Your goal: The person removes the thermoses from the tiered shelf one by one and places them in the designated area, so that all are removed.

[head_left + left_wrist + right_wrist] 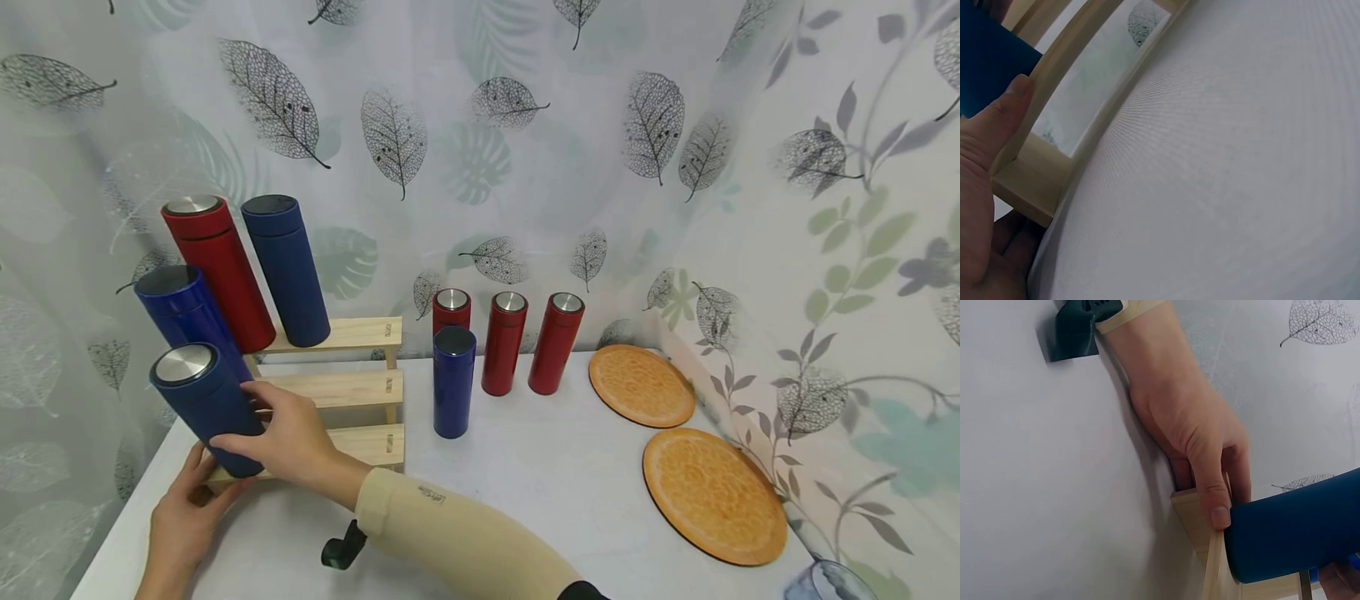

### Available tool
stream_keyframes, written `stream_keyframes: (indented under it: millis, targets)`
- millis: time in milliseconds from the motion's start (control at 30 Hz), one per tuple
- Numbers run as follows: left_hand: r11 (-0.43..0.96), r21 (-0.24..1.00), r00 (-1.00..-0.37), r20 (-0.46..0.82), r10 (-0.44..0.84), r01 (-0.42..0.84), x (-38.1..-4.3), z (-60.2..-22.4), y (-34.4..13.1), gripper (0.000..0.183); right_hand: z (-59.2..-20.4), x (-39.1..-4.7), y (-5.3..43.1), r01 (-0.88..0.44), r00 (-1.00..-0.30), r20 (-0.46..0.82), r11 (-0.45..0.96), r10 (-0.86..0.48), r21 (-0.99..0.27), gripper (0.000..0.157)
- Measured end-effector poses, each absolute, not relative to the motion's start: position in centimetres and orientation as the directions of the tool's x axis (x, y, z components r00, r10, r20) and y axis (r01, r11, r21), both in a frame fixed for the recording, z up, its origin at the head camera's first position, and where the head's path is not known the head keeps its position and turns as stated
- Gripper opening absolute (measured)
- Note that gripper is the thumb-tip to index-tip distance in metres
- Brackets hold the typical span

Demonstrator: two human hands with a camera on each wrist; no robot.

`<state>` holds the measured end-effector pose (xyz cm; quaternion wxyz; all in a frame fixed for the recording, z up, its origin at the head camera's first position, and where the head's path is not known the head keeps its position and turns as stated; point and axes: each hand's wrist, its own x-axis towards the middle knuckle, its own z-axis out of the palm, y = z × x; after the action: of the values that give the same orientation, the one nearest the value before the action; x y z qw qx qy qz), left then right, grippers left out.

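A dark blue vacuum flask [206, 408] with a steel-topped lid stands at the left end of the lowest step of a wooden tiered rack [367, 446]. My right hand [296, 429] holds this flask round its lower half from the right. My left hand [183, 517] grips the rack's front left corner. In the left wrist view the thumb [1000, 122] presses on the step beside the flask's base, with the other fingers below. Behind the held flask, a glossy blue flask [187, 308] stands on the middle step. The top step bears a red flask [221, 271] and another blue flask [287, 271].
Right of the rack, a glossy blue flask [453, 383] stands on the white table [525, 483] before a red flask [452, 308]. Two more red flasks [505, 346] stand beside them. Two round orange-brown mats [712, 496] lie at the right. Leaf-patterned curtains hang behind.
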<state>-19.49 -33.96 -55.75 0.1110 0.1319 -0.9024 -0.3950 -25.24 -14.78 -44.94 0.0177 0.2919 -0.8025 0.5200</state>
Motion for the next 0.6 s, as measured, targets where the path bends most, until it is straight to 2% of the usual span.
stream_keyframes:
  millis: [233, 600]
  targets:
    - [0.712, 0.696, -0.940, 0.178, -0.290, -0.088, -19.5, -56.0, -33.9, 0.071, -45.0, -25.3, -13.7, -0.485, -0.831, 0.347, 0.261, -0.434, -0.835, 0.067]
    - [0.666, 0.742, -0.949, 0.147, -0.280, -0.082, -19.6, -55.9, -33.9, 0.074, -45.0, -25.3, -12.4, -0.480, -0.832, 0.354, 0.234, -0.428, -0.846, 0.063]
